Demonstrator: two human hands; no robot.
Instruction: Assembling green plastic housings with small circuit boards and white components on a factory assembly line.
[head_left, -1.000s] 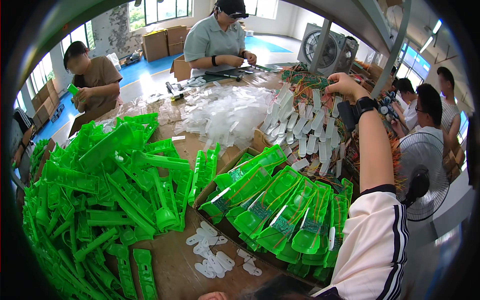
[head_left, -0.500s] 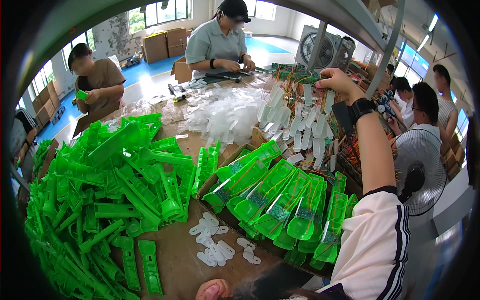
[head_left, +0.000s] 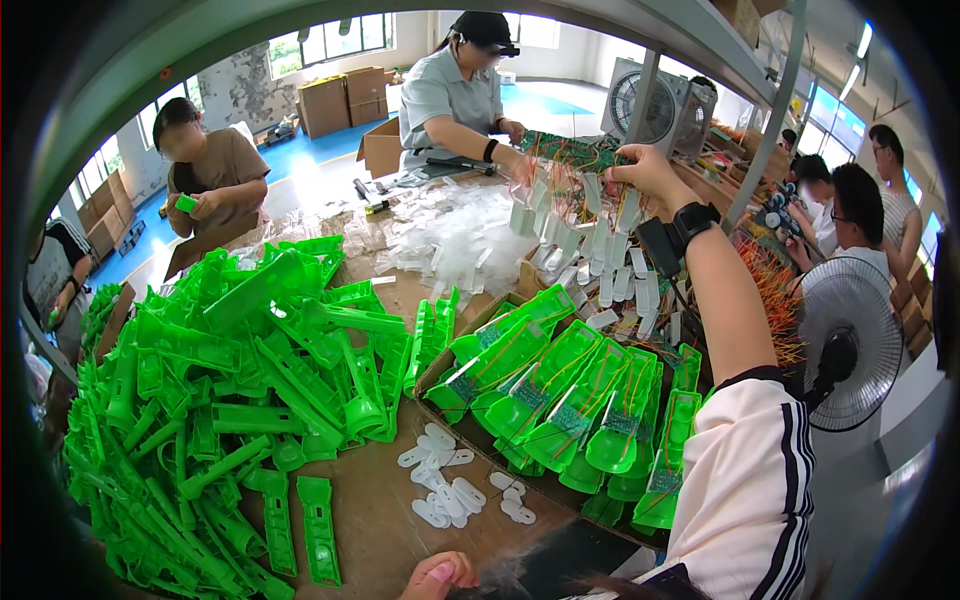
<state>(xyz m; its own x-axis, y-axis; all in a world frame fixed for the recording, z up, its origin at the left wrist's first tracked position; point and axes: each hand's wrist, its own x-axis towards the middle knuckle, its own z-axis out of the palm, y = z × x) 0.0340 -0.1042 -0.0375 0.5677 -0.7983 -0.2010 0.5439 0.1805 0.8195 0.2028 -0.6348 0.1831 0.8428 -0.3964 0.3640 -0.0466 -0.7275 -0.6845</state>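
Note:
My right hand (head_left: pixel 645 170) reaches to the far side of the table, its fingers closed on the right end of a green circuit board panel (head_left: pixel 575 150). Thin coloured wires and several white flat pieces (head_left: pixel 600 240) hang below the panel. Across the table, a co-worker's hand (head_left: pixel 518 168) is at the panel's left end among the wires. My left hand (head_left: pixel 443 576) rests low at the near edge, fingers curled in and thumb against them; I see nothing in it. Just beyond it lie small white oval plates (head_left: pixel 450 500) with holes.
Green plastic shells (head_left: pixel 230 400) form a large heap at left. A cardboard box (head_left: pixel 480 445) holds green shells fitted with wired boards (head_left: pixel 560 420). Clear plastic pieces (head_left: pixel 440 235) cover the far middle. A fan (head_left: pixel 850 340) stands right; a metal post (head_left: pixel 770 120) rises behind my wrist.
The co-worker opposite has leaned in, bringing a hand to the panel's left end. The panel now shows more of its face. My right hand keeps its hold; my view has shifted slightly left.

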